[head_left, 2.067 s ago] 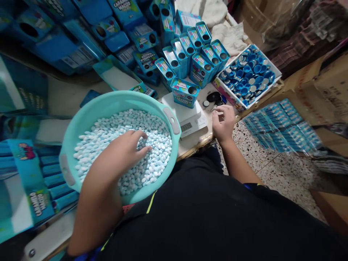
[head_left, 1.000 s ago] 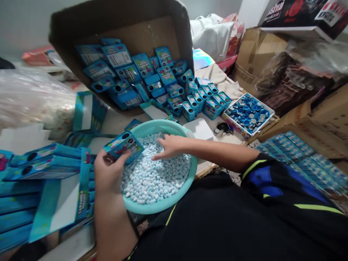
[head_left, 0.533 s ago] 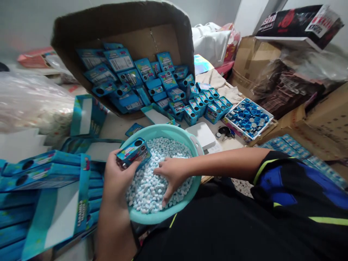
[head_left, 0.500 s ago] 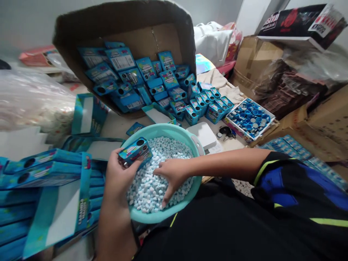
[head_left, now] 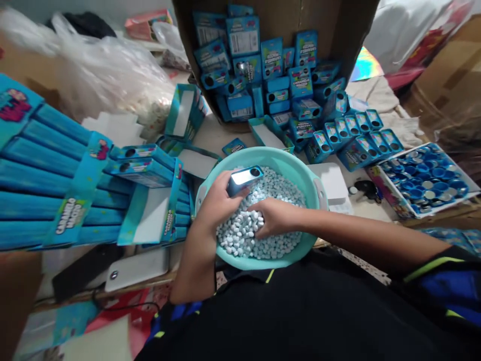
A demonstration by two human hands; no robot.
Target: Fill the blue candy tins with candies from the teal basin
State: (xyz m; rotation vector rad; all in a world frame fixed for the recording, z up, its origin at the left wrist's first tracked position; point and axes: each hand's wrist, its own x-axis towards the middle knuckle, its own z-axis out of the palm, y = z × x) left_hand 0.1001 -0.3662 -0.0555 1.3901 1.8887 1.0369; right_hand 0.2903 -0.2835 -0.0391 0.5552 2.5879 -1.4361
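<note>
A teal plastic basin (head_left: 313, 168) full of small pale blue and white candies (head_left: 280, 245) stands in front of me. Over its left side, my left hand (head_left: 220, 200) grips a small blue candy box (head_left: 246, 179), tilted so that one narrow face catches the light. My right hand (head_left: 278, 218) is down among the candies, just below and right of that box. Its fingers curl round a heap of them, and the fingertips are partly hidden.
Behind the basin, a cardboard carton (head_left: 340, 30) holds many similar blue boxes. Small boxes in rows (head_left: 356, 145) and a tray of blue caps (head_left: 428, 175) lie to the right, past a white scale (head_left: 330, 183). Stacked blue display boxes (head_left: 75, 185) fill the left, near a white phone (head_left: 137, 268).
The view has swung left and down. My left hand has turned the box, bringing a narrow face up. My right hand has gone from spread fingers to curled round candies.
</note>
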